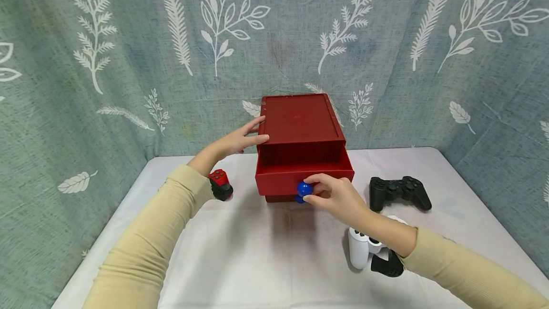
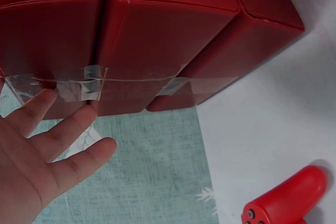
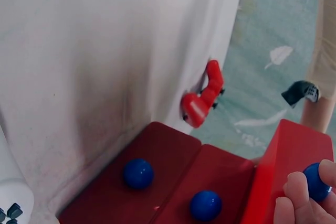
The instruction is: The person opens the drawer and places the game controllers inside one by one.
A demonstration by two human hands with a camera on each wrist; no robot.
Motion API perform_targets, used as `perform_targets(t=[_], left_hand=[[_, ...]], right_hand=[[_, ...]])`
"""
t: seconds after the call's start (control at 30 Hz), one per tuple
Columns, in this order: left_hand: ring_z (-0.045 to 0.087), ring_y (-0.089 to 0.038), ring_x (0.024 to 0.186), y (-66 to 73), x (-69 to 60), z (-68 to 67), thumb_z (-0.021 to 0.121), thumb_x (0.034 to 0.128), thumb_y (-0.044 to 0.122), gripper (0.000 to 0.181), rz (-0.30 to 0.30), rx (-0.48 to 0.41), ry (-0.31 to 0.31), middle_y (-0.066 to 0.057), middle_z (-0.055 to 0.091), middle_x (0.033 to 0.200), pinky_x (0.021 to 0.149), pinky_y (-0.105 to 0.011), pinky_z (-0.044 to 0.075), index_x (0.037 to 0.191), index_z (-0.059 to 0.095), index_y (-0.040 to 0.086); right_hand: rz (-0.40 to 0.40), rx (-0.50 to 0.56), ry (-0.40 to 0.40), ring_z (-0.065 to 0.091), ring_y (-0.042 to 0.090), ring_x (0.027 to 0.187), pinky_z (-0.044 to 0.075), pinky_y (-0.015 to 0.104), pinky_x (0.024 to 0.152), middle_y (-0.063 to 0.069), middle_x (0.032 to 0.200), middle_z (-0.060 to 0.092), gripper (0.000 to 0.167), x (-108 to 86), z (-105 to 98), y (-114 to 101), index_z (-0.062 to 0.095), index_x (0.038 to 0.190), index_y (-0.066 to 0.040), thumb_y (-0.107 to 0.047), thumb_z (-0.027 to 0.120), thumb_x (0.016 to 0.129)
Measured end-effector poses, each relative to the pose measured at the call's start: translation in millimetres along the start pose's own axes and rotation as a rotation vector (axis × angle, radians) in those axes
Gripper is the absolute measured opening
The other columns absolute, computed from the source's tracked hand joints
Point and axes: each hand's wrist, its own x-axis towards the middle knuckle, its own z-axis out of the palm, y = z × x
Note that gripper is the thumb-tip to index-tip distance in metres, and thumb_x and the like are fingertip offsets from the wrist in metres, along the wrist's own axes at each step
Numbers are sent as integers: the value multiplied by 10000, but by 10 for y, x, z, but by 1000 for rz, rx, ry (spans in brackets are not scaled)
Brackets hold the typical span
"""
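We've got a red drawer unit (image 1: pixel 298 117) standing on the worktop (image 1: pixel 257 261), its top drawer (image 1: pixel 276 184) pulled out twd the person. R hand (image 1: pixel 340 197) is at the unit's front, fingers pinching the round blue knob (image 1: pixel 305 189) on that drawer, index above & thumb below. In the R wrist view we see two more blue knobs (image 3: pixel 138 173), on the lower drawers' fronts. L hand (image 1: pixel 236 141) is at the unit's L side, fingers released, fairly straight & spread: thumb at the top edge nr the front, other tips by the side wall, which carries clear tape (image 2: pixel 68 90). We can't tell if every tip touches.

Also on the worktop: red ctrlr (image 2: pixel 286 195) L of the unit, partly hidden in the head view; black ctrlr (image 1: pixel 396 192) R of the unit; white ctrlr (image 1: pixel 359 249) R & fwd of the unit, partly under the R forearm. Behind the unit we see grey-green cloth (image 1: pixel 291 23) w/ white leaf prints.
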Motion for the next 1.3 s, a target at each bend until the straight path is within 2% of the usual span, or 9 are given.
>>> perform_targets(t=[0.33, 0.7, 0.93, 1.17, 1.3], left_hand=[[110, -312, 1388, -16, 17, -9, 474, 909, 447, 701, 0, -7, -6, -71, 93, 1528, 982, -627, 250, 1458, 42, 397], [129, -303, 1384, -3, 1, -1, 480, 901, 470, 713, 10, 0, -5, -76, 110, 1523, 978, -610, 273, 1461, 46, 389], [136, -279, 1386, -30, 12, -2, 497, 884, 496, 720, -5, -16, -2, -42, 115, 1523, 1002, -594, 256, 1451, 61, 420], [134, -282, 1387, -22, 12, 0, 493, 888, 491, 722, 4, -13, -3, -47, 111, 1524, 994, -598, 264, 1454, 53, 412], [137, -282, 1387, -24, 15, 3, 498, 887, 485, 723, 0, -23, -2, -43, 114, 1523, 1001, -595, 256, 1455, 57, 410]], right_hand=[[-15, 18, -16, 658, 65, 722, 512, 197, 690, 48, 830, 707, 285, -56, 23, -19, 628, 1054, -45, -93, 713, 786], [-108, 2, -13, 640, 54, 688, 517, 210, 652, 38, 814, 704, 286, -172, 39, -45, 627, 1035, -44, -119, 725, 777], [-101, 0, -20, 645, 57, 699, 516, 207, 655, 45, 829, 707, 293, -196, 40, -50, 626, 1041, -47, -109, 727, 773], [-104, 8, -20, 656, 75, 722, 520, 212, 674, 52, 835, 707, 290, -207, 39, -59, 625, 1037, -45, -86, 728, 769], [-114, -5, -21, 634, 55, 673, 510, 201, 631, 47, 826, 707, 284, -213, 42, -55, 620, 1035, -48, -88, 723, 774]])
